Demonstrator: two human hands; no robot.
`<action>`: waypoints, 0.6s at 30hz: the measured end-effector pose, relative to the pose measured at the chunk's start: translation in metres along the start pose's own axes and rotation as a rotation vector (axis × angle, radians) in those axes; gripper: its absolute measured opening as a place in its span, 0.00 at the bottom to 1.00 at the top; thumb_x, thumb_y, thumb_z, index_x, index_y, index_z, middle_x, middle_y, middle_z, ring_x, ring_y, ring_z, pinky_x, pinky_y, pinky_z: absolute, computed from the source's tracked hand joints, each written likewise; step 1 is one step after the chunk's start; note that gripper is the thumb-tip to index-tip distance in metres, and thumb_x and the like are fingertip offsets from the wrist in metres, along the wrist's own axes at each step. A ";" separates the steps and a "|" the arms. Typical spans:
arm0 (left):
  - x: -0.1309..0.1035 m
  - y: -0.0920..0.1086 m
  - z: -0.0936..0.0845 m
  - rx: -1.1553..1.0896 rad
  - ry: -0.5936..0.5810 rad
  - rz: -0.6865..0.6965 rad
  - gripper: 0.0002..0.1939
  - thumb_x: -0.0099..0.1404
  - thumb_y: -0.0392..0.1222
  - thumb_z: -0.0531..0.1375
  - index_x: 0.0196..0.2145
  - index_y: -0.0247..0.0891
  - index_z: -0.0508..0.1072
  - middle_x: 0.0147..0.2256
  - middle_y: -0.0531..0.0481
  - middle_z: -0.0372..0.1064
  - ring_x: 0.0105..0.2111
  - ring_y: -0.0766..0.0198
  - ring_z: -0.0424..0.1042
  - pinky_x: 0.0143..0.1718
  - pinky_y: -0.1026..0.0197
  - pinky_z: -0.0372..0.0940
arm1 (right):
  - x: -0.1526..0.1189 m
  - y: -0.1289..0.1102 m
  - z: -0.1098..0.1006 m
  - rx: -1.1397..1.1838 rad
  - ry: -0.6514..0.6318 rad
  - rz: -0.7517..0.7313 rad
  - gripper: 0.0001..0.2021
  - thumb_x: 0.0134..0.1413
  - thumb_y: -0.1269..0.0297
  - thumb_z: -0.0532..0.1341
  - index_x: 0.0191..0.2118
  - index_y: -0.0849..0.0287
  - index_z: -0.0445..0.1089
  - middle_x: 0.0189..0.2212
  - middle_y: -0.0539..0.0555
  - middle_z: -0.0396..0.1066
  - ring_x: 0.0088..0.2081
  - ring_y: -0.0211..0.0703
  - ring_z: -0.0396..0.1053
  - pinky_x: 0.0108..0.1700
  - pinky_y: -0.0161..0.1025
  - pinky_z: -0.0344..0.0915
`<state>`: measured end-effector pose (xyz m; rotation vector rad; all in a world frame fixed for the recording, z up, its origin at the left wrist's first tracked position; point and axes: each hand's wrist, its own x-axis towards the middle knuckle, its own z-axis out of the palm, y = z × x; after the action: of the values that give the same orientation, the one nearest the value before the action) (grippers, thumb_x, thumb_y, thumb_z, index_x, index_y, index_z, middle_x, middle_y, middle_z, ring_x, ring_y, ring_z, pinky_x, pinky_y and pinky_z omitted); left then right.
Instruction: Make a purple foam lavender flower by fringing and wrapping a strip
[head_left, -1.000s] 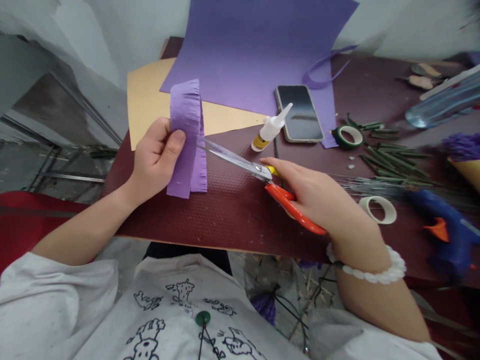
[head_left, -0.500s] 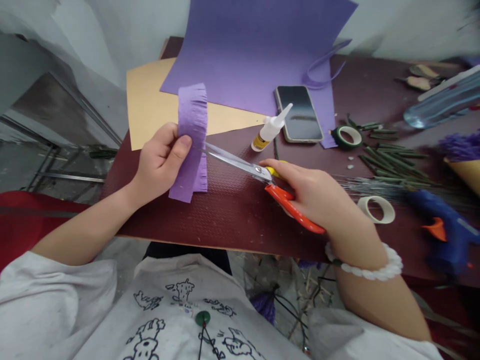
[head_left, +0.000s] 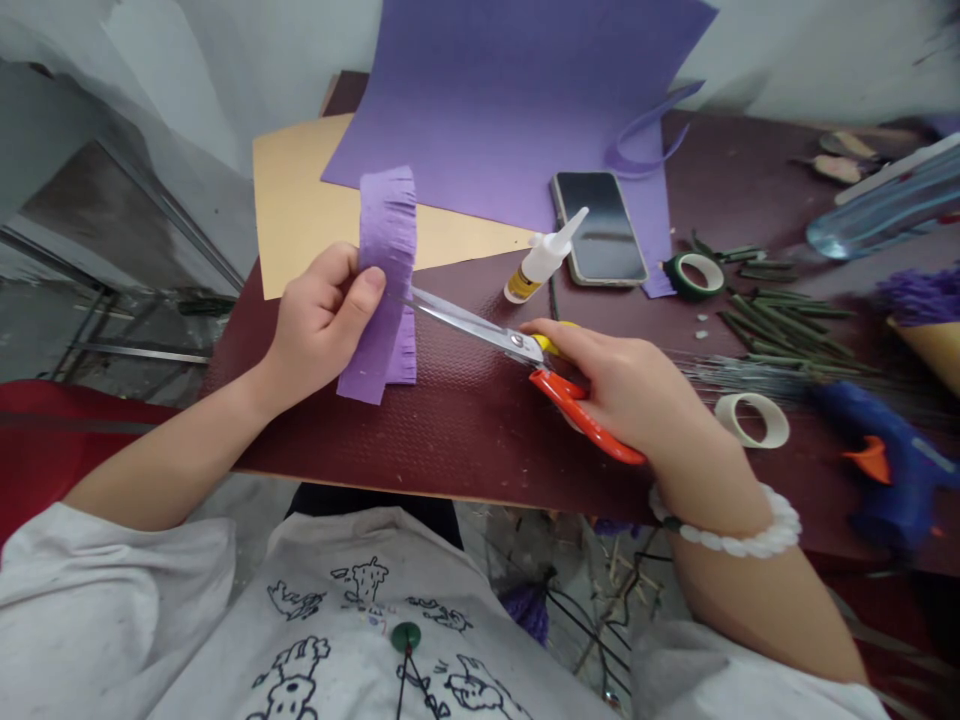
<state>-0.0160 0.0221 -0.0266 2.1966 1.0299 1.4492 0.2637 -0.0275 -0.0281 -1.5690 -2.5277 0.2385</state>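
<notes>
Left hand [head_left: 322, 325] pinches strip [head_left: 386, 250]; right hand [head_left: 615, 385] grips scissors [head_left: 484, 328]; risk: deep snip severs strip

shows a whitish wall [head_left: 795, 60] smudged with grey, rising behind a dark maroon desk [head_left: 465, 430] with a textured top and thin, lighter front edge. reveals a grey, stained floor [head_left: 251, 520] below, a slim metal frame [head_left: 154, 355] at the left, and a red surface [head_left: 52, 440] nearer the front. looks evenly, softly lit.
</notes>
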 end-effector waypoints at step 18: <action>0.000 -0.002 -0.001 0.003 -0.020 -0.041 0.19 0.68 0.53 0.53 0.24 0.39 0.59 0.21 0.57 0.52 0.19 0.72 0.52 0.20 0.66 0.53 | 0.001 0.001 0.002 -0.052 0.024 -0.006 0.21 0.57 0.58 0.52 0.54 0.60 0.66 0.44 0.58 0.76 0.36 0.53 0.75 0.33 0.43 0.64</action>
<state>-0.0181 0.0229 -0.0273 2.1751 1.0650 1.4064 0.2637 -0.0268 -0.0302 -1.5732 -2.5394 0.1534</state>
